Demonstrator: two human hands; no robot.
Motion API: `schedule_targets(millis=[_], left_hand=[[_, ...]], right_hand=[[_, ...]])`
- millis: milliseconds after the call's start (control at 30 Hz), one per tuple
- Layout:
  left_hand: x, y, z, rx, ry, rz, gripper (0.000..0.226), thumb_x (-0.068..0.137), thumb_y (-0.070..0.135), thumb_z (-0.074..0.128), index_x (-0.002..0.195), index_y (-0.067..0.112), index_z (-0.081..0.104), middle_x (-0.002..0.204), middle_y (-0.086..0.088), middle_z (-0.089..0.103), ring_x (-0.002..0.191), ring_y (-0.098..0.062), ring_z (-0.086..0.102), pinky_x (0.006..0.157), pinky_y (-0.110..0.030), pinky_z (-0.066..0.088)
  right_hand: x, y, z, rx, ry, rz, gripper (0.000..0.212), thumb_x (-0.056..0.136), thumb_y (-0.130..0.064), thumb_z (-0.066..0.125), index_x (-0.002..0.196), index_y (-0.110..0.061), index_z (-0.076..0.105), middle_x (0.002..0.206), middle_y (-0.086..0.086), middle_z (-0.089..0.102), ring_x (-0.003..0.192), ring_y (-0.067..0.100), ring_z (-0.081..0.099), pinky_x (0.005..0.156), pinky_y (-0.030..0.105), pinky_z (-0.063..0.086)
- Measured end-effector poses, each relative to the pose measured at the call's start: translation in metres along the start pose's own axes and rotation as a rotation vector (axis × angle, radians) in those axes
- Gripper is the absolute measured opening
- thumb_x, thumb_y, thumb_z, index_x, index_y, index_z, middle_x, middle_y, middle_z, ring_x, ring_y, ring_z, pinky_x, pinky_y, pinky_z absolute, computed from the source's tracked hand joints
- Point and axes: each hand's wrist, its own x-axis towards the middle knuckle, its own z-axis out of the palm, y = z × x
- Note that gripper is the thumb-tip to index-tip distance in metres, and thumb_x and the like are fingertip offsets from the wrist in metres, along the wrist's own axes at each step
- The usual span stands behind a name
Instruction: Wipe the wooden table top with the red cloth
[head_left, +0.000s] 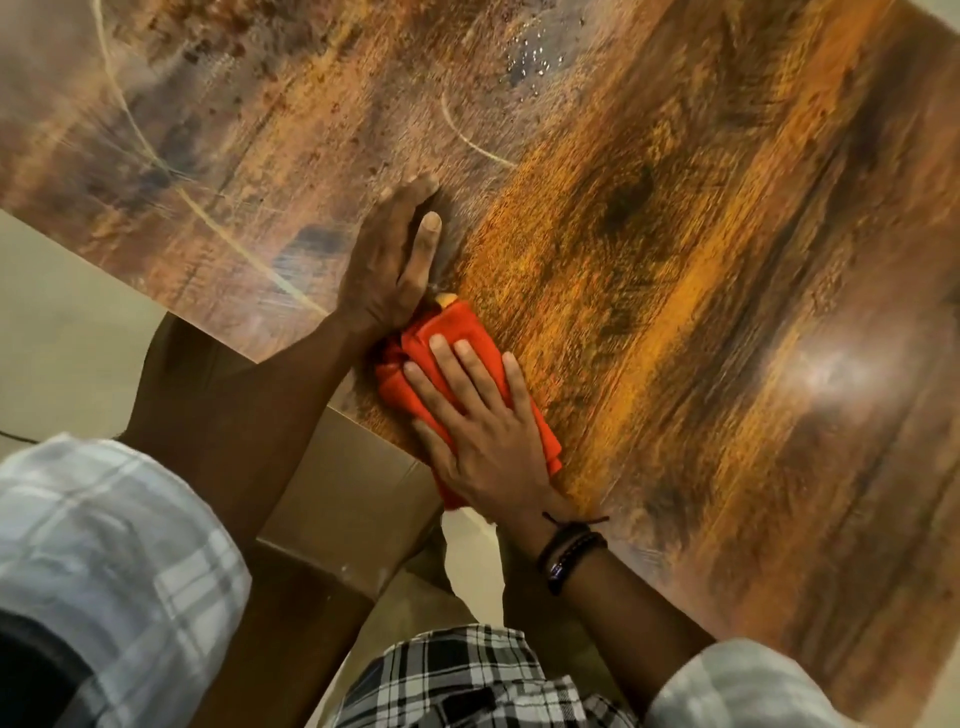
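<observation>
A person's right hand (485, 431), fingers straight and spread, presses flat on the bunched red cloth (457, 325) near the edge of the wooden table top (701, 260). The left hand (389, 265), fingers extended and holding nothing, rests on the wood just beside the cloth.

Glossy wood-grain table top (675, 260); soft red cloth (467, 332); plaid fabric sleeves (104, 545).

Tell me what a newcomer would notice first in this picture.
The red cloth, bunched near the table's near edge, stands out most, with the right hand pressed flat on it. The left hand lies with straight fingers on the wooden table top just beside the cloth. Farther off, small droplets glisten on the wood.
</observation>
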Motion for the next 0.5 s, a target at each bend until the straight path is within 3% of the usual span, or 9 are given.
schedule_targets(millis=[100, 267, 500], left_hand=[[0.000, 0.000, 0.000, 0.033, -0.009, 0.002, 0.049, 0.106, 0.035, 0.033, 0.146, 0.010, 0.042, 0.151, -0.009, 0.045, 0.139, -0.023, 0.042, 0.114, -0.046, 0.034], [0.000, 0.000, 0.000, 0.052, -0.021, 0.014, 0.052, 0.105, 0.038, 0.033, 0.148, 0.010, 0.038, 0.151, -0.012, 0.043, 0.140, -0.027, 0.039, 0.114, -0.051, 0.032], [0.003, 0.001, 0.001, 0.093, -0.030, 0.038, 0.054, 0.103, 0.037, 0.033, 0.148, 0.007, 0.036, 0.147, -0.019, 0.044, 0.135, -0.034, 0.040, 0.112, -0.055, 0.032]], right_hand=[[-0.026, 0.034, -0.007, 0.018, -0.028, -0.011, 0.058, 0.104, -0.053, 0.027, 0.158, -0.033, 0.020, 0.167, 0.000, 0.012, 0.155, 0.019, 0.007, 0.123, 0.055, 0.010], [-0.026, 0.120, -0.028, -0.003, -0.029, 0.224, 0.059, 0.103, -0.054, 0.025, 0.158, -0.034, 0.017, 0.168, -0.002, 0.007, 0.155, 0.018, 0.002, 0.123, 0.056, 0.007], [0.099, 0.203, -0.066, 0.061, 0.068, 0.493, 0.062, 0.100, -0.057, 0.018, 0.158, -0.037, 0.016, 0.168, -0.003, 0.007, 0.155, 0.019, 0.004, 0.122, 0.056, 0.006]])
